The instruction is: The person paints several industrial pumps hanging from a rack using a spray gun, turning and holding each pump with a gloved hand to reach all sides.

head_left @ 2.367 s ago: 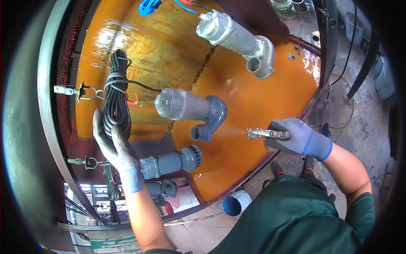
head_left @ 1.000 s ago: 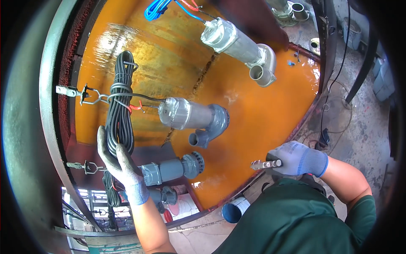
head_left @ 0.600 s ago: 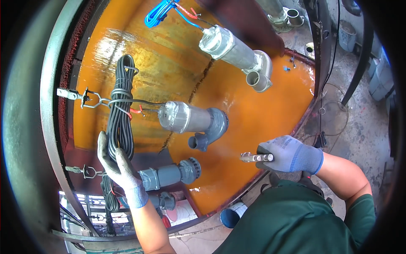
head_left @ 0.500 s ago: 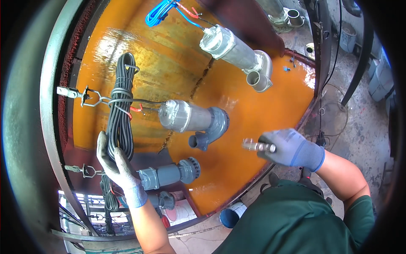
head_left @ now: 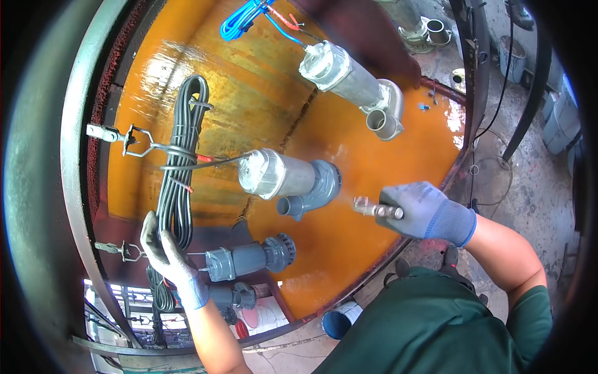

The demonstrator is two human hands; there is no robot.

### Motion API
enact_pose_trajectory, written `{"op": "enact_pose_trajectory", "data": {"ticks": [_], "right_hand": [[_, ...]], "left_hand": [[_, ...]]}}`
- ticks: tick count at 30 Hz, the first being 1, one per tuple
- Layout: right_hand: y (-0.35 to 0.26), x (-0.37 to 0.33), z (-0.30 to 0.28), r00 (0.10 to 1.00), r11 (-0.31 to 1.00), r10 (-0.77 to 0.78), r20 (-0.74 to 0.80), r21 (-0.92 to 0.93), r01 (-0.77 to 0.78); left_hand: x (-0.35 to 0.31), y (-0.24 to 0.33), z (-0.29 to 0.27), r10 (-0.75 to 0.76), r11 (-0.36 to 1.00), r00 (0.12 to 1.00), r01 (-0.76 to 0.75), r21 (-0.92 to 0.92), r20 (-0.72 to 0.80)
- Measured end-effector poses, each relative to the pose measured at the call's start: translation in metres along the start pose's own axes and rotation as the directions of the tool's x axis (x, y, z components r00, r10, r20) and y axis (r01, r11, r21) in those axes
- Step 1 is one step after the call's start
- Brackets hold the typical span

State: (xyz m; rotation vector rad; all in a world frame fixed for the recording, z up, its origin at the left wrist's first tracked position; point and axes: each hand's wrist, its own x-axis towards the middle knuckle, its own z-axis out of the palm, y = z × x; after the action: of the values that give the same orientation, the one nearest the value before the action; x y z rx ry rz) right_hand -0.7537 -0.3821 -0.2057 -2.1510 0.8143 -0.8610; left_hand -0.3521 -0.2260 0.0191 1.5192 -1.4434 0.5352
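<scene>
My left hand, in a grey-and-black glove, is closed round the lower end of a coiled black cable. The coil hangs by a metal hook, and its lead runs to a pump. That pump has a silver body and a blue-grey curved outlet end. In my right hand, also gloved, is a metal spray gun. Its nozzle points left at the outlet end, a short gap away, with faint mist between them. The right fingertips are partly hidden.
Farther off hangs an unpainted silver pump with a blue cable. Grey-blue pumps hang nearer on the left. Behind them is an orange-stained booth wall. A blue-lined bucket stands by the booth's near edge.
The cable coil and its pump have turned slightly. My left hand has dropped a little with the coil; the spray gun has shifted slightly left and up, and mist now shows at its nozzle.
</scene>
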Motion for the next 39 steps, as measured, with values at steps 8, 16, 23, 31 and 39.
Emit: {"op": "enact_pose_trajectory", "data": {"ticks": [8, 16, 23, 31, 39], "right_hand": [[0.013, 0.024, 0.004, 0.998, 0.998, 0.062, 0.013, 0.004, -0.062], [0.037, -0.014, 0.005, 0.925, 0.988, 0.053, 0.377, 0.117, -0.104], [0.038, -0.045, -0.019, 0.919, 0.896, 0.275, 0.281, 0.271, -0.351], [0.031, -0.035, -0.049, 0.965, 0.931, 0.252, 0.070, 0.256, -0.261], [0.017, -0.021, -0.053, 0.925, 0.995, 0.019, 0.379, 0.081, -0.053]], "left_hand": [[0.009, -0.047, -0.028, -0.006, 0.994, 0.999, 0.010, 0.109, -0.038], [0.030, -0.093, -0.033, -0.045, 0.978, 0.991, 0.069, 0.194, -0.124], [0.061, 0.019, 0.051, 0.127, 0.975, 0.949, -0.172, 0.137, 0.290], [0.100, 0.018, 0.104, -0.373, 0.869, 0.915, 0.403, -0.285, 0.156], [0.083, 0.042, 0.103, -0.400, 0.754, 0.909, 0.397, -0.524, 0.114]]}}
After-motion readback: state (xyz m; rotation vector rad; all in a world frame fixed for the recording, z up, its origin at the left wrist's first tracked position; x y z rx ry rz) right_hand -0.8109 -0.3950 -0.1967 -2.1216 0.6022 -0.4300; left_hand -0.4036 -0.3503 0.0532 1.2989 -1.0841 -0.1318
